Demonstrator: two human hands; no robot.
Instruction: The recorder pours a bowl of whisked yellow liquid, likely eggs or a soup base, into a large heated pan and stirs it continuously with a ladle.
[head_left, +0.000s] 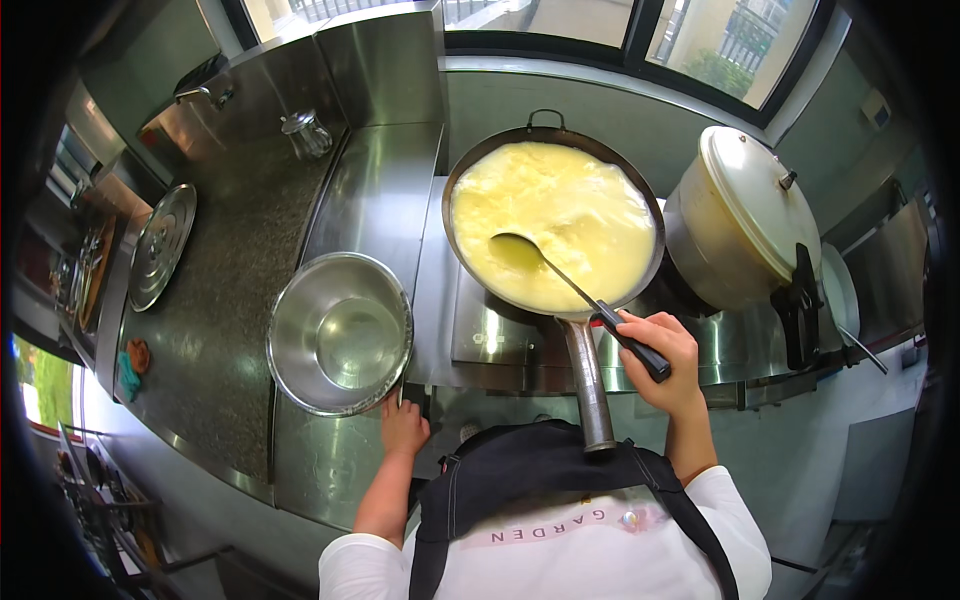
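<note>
A large wok (656, 225) on the stove is full of a pale yellow liquid (555, 202) with foamy or curdled patches. My right hand (664, 360) grips the black handle of a ladle (574, 281), whose bowl lies at the liquid's surface, left of the middle. The wok's metal handle (589, 390) points back towards me, left of this hand. My left hand (405, 426) is at the near right edge of a steel basin (292, 337); whether its fingers hold the rim is unclear. The basin looks empty or holds a little clear liquid.
A large lidded pressure cooker (727, 232) stands right of the wok. On the left counter are a round metal lid (163, 247), a small lidded glass jar (306, 135) and brown and teal cloths (131, 367). A faucet (202, 94) is at the back left, below windows.
</note>
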